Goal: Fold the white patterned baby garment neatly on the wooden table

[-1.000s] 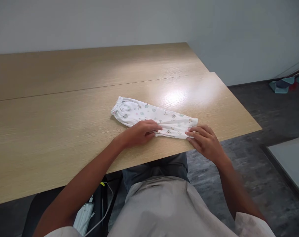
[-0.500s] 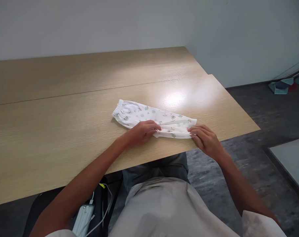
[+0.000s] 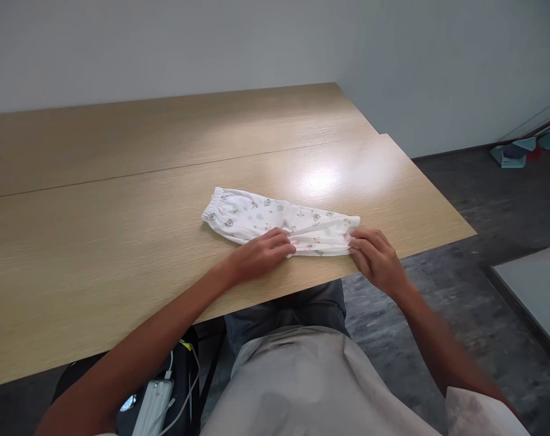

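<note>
A small white garment with tiny printed animals lies folded lengthwise on the wooden table, its elastic waistband at the left end. My left hand pinches the near edge at the garment's middle. My right hand grips the right end, close to the table's front edge. Both hands rest on the tabletop.
The table runs far to the left and back to a grey wall, with a seam across it. Its right corner drops to a dark floor. A white power bank with cables sits below the front edge by my lap.
The garment's near edge has been drawn in, so the fold looks narrower and flatter. Both hands stay at the same spots on the cloth.
</note>
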The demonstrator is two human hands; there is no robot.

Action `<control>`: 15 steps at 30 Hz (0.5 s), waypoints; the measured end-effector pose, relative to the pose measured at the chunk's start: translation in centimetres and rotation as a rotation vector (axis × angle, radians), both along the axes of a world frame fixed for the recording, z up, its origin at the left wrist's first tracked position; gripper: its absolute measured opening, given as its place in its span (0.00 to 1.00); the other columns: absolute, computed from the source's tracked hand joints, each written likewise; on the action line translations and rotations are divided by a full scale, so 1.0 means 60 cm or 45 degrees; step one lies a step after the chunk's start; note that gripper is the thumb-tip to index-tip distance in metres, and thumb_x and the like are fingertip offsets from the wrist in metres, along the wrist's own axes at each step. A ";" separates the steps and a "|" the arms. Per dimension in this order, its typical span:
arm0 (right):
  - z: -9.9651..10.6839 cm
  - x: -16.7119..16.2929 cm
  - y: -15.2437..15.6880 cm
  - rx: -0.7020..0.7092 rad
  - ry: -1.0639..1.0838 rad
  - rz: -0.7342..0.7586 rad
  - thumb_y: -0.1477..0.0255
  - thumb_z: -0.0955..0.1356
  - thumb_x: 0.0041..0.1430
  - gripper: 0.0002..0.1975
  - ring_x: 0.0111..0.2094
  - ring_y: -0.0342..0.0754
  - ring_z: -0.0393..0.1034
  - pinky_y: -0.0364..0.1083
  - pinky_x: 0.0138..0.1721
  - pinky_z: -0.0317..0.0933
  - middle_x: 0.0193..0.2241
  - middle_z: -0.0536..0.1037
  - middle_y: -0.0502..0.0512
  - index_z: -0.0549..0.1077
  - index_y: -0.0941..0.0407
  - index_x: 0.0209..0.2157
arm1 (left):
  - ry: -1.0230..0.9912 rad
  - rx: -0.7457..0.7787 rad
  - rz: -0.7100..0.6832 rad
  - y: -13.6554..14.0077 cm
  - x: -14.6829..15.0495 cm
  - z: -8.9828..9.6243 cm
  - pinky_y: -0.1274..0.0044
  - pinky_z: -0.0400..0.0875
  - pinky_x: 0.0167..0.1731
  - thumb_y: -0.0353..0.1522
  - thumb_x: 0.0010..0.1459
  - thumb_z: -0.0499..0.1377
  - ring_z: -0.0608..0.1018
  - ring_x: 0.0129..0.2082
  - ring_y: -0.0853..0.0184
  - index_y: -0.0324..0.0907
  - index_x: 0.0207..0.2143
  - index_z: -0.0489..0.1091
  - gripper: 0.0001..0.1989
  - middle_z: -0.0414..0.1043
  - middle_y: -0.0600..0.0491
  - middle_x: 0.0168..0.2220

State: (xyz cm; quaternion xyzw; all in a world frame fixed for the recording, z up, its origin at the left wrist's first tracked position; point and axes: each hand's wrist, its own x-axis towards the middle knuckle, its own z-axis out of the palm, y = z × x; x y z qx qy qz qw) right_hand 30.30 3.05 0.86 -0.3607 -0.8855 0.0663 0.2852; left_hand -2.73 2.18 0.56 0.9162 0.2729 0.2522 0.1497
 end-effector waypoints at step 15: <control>0.016 -0.141 -0.026 0.203 -0.075 0.165 0.75 0.69 0.66 0.06 0.43 0.51 0.70 0.54 0.49 0.59 0.43 0.78 0.52 0.76 0.50 0.35 | -0.038 -0.053 0.114 -0.004 0.008 -0.005 0.70 0.75 0.47 0.26 0.70 0.47 0.74 0.47 0.63 0.39 0.45 0.67 0.10 0.72 0.48 0.39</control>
